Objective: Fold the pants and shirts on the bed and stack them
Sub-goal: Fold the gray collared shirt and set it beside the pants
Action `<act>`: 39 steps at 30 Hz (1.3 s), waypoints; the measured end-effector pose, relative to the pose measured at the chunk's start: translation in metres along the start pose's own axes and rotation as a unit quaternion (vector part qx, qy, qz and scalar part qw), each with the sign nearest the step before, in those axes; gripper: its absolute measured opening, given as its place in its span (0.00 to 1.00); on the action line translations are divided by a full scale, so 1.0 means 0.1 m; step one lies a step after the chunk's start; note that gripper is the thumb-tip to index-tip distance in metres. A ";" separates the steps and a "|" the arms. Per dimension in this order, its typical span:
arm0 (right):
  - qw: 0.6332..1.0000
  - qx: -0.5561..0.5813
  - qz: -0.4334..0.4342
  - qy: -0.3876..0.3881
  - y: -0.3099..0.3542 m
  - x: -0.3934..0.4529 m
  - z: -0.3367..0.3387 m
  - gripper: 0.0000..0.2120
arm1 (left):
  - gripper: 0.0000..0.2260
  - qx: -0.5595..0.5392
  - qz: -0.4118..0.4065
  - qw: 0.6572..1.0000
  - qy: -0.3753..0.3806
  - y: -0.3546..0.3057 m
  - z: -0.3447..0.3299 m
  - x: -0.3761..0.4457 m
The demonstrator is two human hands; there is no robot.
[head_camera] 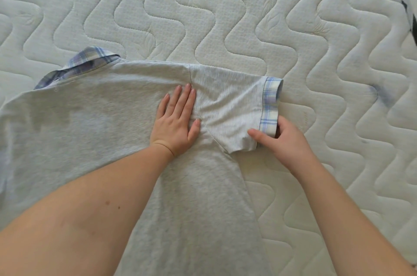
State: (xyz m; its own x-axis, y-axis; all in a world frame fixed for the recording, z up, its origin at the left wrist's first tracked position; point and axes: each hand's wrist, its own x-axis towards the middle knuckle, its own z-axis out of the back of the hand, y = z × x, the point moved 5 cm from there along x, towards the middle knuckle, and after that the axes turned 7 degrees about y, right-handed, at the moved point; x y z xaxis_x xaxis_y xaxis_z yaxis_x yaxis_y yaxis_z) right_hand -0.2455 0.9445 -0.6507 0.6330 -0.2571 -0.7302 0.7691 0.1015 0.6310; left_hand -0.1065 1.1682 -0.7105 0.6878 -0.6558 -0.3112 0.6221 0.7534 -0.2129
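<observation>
Head view shows a grey shirt (94, 131) spread flat on the quilted bed (225, 16), its plaid collar (88, 62) at the upper left. Left hand (177, 124) presses flat, fingers straight, by the shoulder seam. Further right, the right hand (286, 140) has its grip clamped on the sleeve (232, 108) at the plaid cuff (270, 104).

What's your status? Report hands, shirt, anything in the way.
Left hand flat, pressing the grey shirt near the shoulder seam. Right hand pinching the plaid sleeve cuff. Shirt spread on the mattress, not yet folded. Nothing in the way.
</observation>
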 end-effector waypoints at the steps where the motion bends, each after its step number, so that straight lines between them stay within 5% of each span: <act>1: 0.999 0.036 0.003 0.025 0.00 -0.02 -0.03 0.23 | 0.31 0.002 0.001 1.000 -0.001 0.00 0.00 0.00; 3: 0.999 0.004 0.009 0.048 0.00 -0.03 -0.07 0.23 | 0.31 0.004 0.000 1.000 -0.003 0.00 0.00 0.00; 8: 1.000 0.015 0.019 -0.014 -0.02 0.01 -0.08 0.05 | 0.31 0.009 0.002 1.000 -0.008 0.01 -0.01 0.00; 13: 0.989 0.111 -0.096 -0.011 -0.16 -0.06 -0.24 0.13 | 0.31 0.009 0.001 1.000 -0.010 0.01 0.00 0.01; 17: 0.963 -0.197 -0.154 -0.097 -0.25 -0.19 -0.18 0.22 | 0.31 0.006 -0.001 1.000 -0.010 0.00 0.00 0.00; 19: 0.926 -0.301 -0.114 -0.196 -0.17 -0.31 -0.15 0.22 | 0.31 0.008 -0.002 1.000 -0.008 0.00 -0.01 0.00; 21: 0.922 -0.290 0.015 -0.256 -0.01 -0.41 -0.26 0.17 | 0.32 0.011 -0.002 1.000 -0.005 0.00 -0.01 0.00; 25: 0.891 -0.331 0.206 -0.232 0.21 -0.35 -0.70 0.18 | 0.32 0.010 -0.006 1.000 -0.007 0.00 -0.01 0.01; 30: 0.866 -0.417 0.196 -0.194 0.08 -0.07 -1.07 0.30 | 0.33 0.023 -0.009 1.000 -0.007 0.01 -0.02 0.01; 39: 0.833 -0.449 0.222 -0.236 -0.19 0.10 -1.18 0.30 | 0.32 0.027 -0.006 1.000 0.003 0.01 -0.02 0.03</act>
State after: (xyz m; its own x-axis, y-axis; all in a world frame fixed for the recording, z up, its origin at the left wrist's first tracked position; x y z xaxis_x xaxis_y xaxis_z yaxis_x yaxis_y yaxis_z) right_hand -0.2432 1.0538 -0.7004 0.9305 -0.3301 -0.1585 0.3581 0.9106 0.2063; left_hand -0.1048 1.1675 -0.7133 0.6781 -0.6640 -0.3151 0.6493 0.7421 -0.1667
